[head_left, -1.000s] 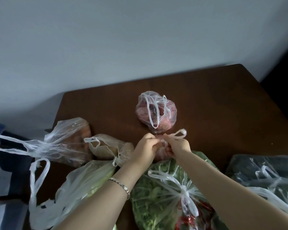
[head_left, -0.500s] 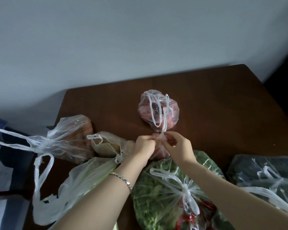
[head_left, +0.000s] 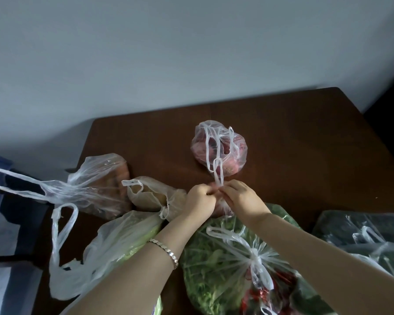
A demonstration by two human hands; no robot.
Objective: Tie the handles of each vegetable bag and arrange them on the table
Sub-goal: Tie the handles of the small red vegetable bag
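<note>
Near the middle of the brown table (head_left: 305, 144), the left hand (head_left: 199, 200) and the right hand (head_left: 242, 197) meet knuckle to knuckle over a small pink bag (head_left: 224, 209), which lies mostly hidden beneath them. Both hands have their fingers curled in and pressed together, pinching the gathered neck of this bag; a thin white handle loop (head_left: 218, 172) rises from between the fingertips toward twelve o'clock. Just beyond the loop, at twelve o'clock from the hands, sits a red bag (head_left: 218, 148) with its handles lying loose across its top. At six o'clock from the hands, touching the forearms, lies a leafy green bag (head_left: 214, 264) whose handles are knotted in a bow. At four o'clock, near the table's edge, is a dark green bag (head_left: 359, 233), its handles tied too. At nine o'clock, just beside the left hand, rests a tan bag (head_left: 150, 196) with a small knot at its near corner, and farther out at nine o'clock a clear bag (head_left: 100, 185) of brownish produce trails long handles off the table. At eight o'clock a pale bag (head_left: 114, 244) lies under the left forearm, one handle looped open. A silver bracelet (head_left: 166, 250) circles the left wrist.
</note>
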